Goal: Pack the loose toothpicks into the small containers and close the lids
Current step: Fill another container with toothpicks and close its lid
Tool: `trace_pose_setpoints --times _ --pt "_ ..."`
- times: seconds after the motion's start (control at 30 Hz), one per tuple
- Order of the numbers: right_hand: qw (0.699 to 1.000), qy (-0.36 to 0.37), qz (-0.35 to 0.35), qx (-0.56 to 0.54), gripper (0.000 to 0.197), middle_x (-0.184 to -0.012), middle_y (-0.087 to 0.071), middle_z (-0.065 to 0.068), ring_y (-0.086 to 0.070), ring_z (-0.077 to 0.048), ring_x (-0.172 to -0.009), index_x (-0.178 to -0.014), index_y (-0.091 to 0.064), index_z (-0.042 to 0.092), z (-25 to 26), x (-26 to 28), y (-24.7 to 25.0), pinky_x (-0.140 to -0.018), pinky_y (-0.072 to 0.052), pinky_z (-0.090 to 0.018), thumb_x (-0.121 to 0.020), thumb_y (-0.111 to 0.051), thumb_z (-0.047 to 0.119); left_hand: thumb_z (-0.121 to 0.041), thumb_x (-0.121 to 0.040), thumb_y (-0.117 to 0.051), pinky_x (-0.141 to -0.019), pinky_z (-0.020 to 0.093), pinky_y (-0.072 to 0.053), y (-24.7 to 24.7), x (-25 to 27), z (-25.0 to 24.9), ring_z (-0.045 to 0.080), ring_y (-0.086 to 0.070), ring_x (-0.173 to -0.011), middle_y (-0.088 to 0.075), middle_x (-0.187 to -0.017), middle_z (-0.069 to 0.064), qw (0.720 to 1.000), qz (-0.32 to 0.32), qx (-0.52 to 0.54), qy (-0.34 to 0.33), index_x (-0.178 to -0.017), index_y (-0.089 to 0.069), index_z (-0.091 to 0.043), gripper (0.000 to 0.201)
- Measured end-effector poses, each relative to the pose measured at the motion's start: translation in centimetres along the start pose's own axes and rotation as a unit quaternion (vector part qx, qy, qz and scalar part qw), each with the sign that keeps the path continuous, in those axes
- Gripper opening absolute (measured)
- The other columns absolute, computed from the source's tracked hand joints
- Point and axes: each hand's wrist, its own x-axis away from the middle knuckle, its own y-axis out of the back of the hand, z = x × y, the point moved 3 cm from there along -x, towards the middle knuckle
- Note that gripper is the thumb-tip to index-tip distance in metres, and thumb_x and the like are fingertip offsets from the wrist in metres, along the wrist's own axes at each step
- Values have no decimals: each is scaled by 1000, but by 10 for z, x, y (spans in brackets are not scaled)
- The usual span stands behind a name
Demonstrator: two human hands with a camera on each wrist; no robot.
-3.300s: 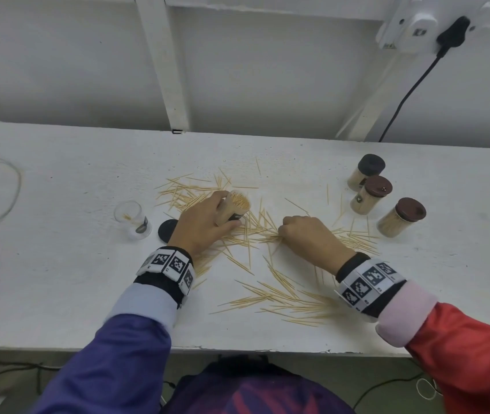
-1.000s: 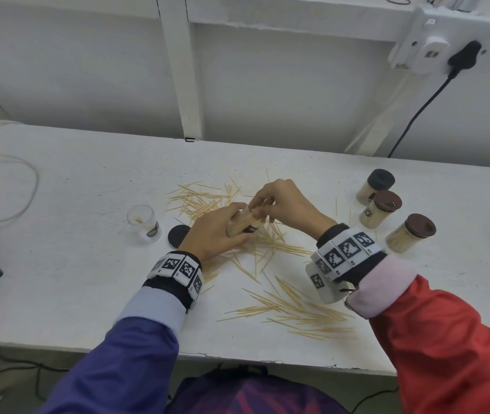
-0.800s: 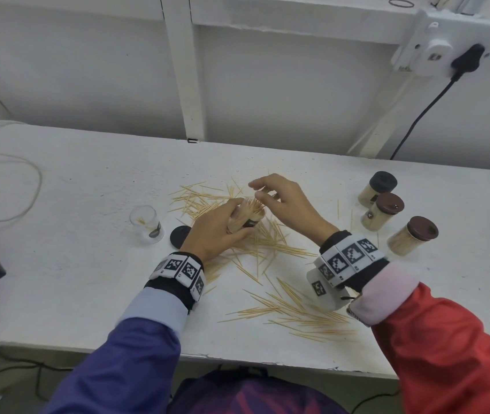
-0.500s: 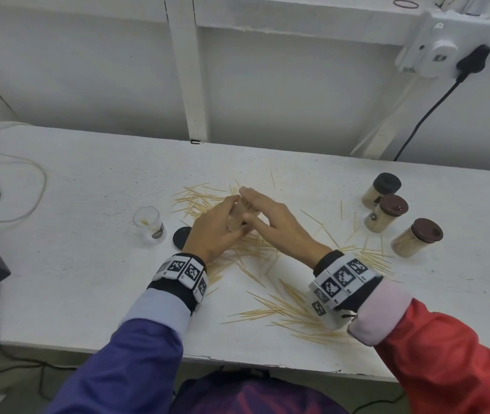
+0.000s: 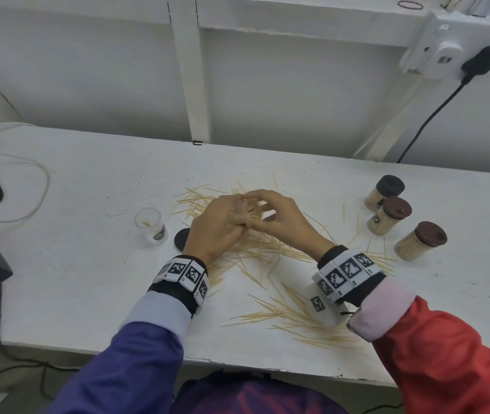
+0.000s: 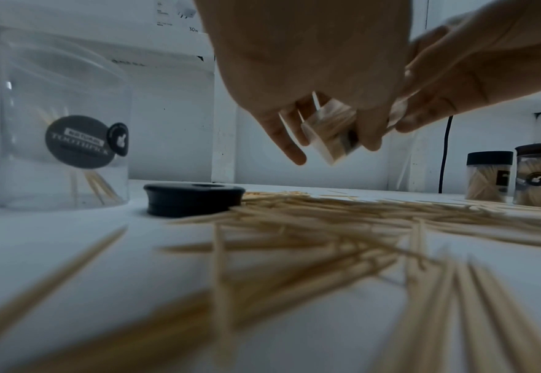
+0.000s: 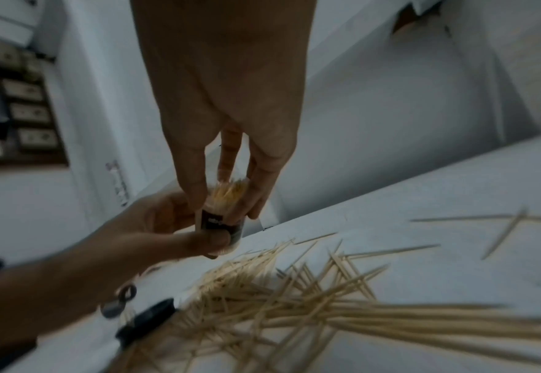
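My left hand (image 5: pixel 217 225) grips the open container (image 7: pixel 224 214) tilted above mid-bench so the toothpicks settle; my right hand's (image 5: pixel 279 222) fingers (image 7: pixel 195 181) curl over its mouth, tamping the tips level. Three capped containers (image 5: pixel 387 216) stand near the right edge, one nearly empty container (image 5: pixel 151 227) and one black lid (image 5: pixel 181 239) to the left. Loose toothpicks (image 5: pixel 291 315) litter the front edge.

A clear, lidless container (image 7: pixel 222 214) packed with toothpicks is held tilted above the table. Loose toothpicks (image 5: pixel 282 312) lie scattered below.
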Motion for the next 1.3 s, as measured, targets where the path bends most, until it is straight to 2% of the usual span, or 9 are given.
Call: trace_pose_setpoints --times 0.17,0.43,0.7,0.77,0.83,0.9,1.0,1.13,1.3 --pt "996 -48 -75 -26 46 -109 -61 6 -63 -11 -98 -107 -63 19 -6 -2 17 -76 -55 -28 -68 -80 2 -32 -88 -68 -90 26 -43 -2 -2 3 9 -34 -135 -41 -147 -5 998 -31 -16 -45 -143 -39 -20 64" --pt "998 -33 -16 -49 50 -107 -58 6 -59 -12 -103 -98 -61 22 -4 -2 13 -77 -54 -26 -62 -78 -7 -25 -82 -71 -99 33 -43 -5 -2 5 17 -38 -133 -44 -143 3 996 -23 -31 -85 -140 -43 -15 65" --pt "989 -38 86 -111 52 -120 -59 1 -58 -16 -111 -116 -58 18 -3 -1 13 -84 -57 -33 -72 -80 1 -40 -79 -55 -94 43 -44 -3 -4 -2 23 -55 -111 -62 -117 3 990 -10 -90 -106 -128 -55 -14 56" --pt "994 -77 58 -57 53 -123 -58 1 -58 -12 -110 -126 -54 23 -8 -4 22 -91 -53 -31 -80 -79 23 -39 -82 -62 -94 43 -41 -2 -4 1 25 -55 -108 -63 -115 3 991 -20 -104 -77 -128 -55 -13 53" --pt "981 -136 34 135 57 -131 -54 -3 -55 -16 -114 -135 -49 21 -20 -7 33 -94 -48 -34 -86 -67 45 -35 -83 -70 -96 42 -37 -2 -4 6 25 -53 -109 -61 -116 3 992 -29 -111 -49 -129 -54 -14 53" --pt "921 -191 88 327 74 -138 -47 -9 -47 -25 -123 -138 -44 13 -33 -4 32 -96 -43 -40 -85 -56 64 -36 -83 -71 -96 41 -35 -3 -5 9 24 -52 -108 -61 -116 2 992 -29 -118 -38 -129 -54 -16 53" --pt "875 -216 154 404 98 -135 -42 -12 -40 -29 -123 -129 -47 6 -42 7 17 -96 -41 -45 -71 -47 85 -38 -83 -70 -96 40 -35 -5 -7 11 24 -52 -108 -61 -116 0 991 -16 -129 -30 -129 -54 -17 53" --pt "887 -163 156 403 88 -120 -43 -6 -40 -24 -113 -110 -54 7 -33 18 -5 -85 -43 -37 -65 -59 82 -34 -81 -73 -96 41 -35 -5 -6 9 25 -53 -108 -62 -114 2 992 -23 -122 -27 -126 -56 -15 52" --pt "893 -107 158 409 50 -101 -41 -2 -43 -21 -99 -92 -51 9 -25 24 -23 -71 -38 -32 -75 -74 50 -35 -81 -72 -94 39 -35 -4 -6 7 24 -53 -107 -63 -114 1 992 -18 -123 -19 -126 -57 -16 51"
